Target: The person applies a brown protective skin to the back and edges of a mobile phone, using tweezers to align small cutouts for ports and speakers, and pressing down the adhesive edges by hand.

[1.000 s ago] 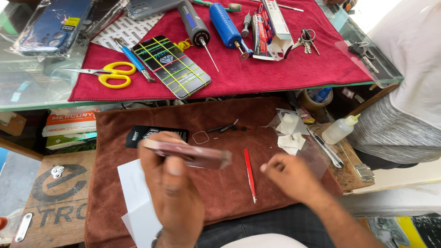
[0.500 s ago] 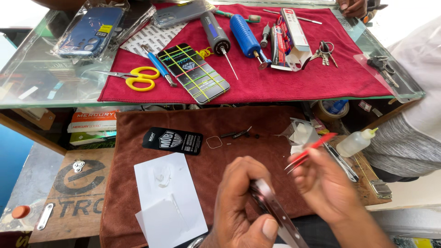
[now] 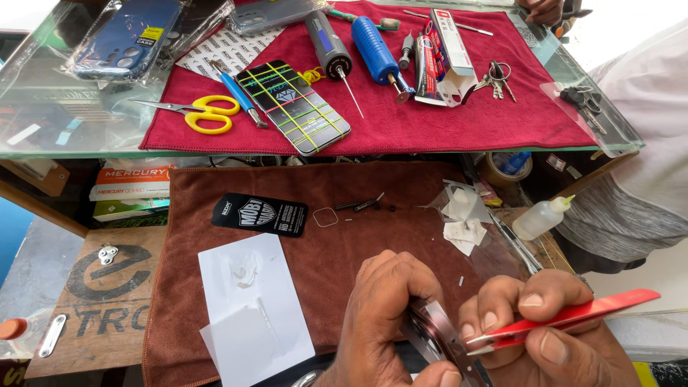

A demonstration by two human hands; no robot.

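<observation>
— How are the hands set?

— Both are low at the near edge. The left hand (image 3: 390,322) is curled, knuckles up, its fingers wrapped over the top of a phone (image 3: 437,342) and its thumb underneath, so it grips the phone on edge. The right hand (image 3: 552,337) sits just to the right, thumb and forefinger pinched on red tweezers (image 3: 573,319), the other fingers folded in beside the phone.

— Which way does the phone run?

— Its long axis runs from far-left to near-right, slanting down toward the near edge. It is tilted on its side, so mostly the thin metal frame shows. The lower end is cut off by the frame edge.

— And the tweezers?

— Nearly level, long axis left to right. The tips point left and meet the phone's edge; the blunt end sticks out to the right past the hand.

— What lies around them?

— They hover over a brown cloth (image 3: 337,186). On it, to the left, a white sheet (image 3: 251,315); farther off a black card (image 3: 259,213) and some small screws (image 3: 365,205). To the right, a small squeeze bottle (image 3: 541,217). On the far glass shelf a red cloth (image 3: 459,115) carries yellow scissors (image 3: 201,115), a second phone with yellow-green bands (image 3: 294,106), and a blue screwdriver (image 3: 376,44).
</observation>
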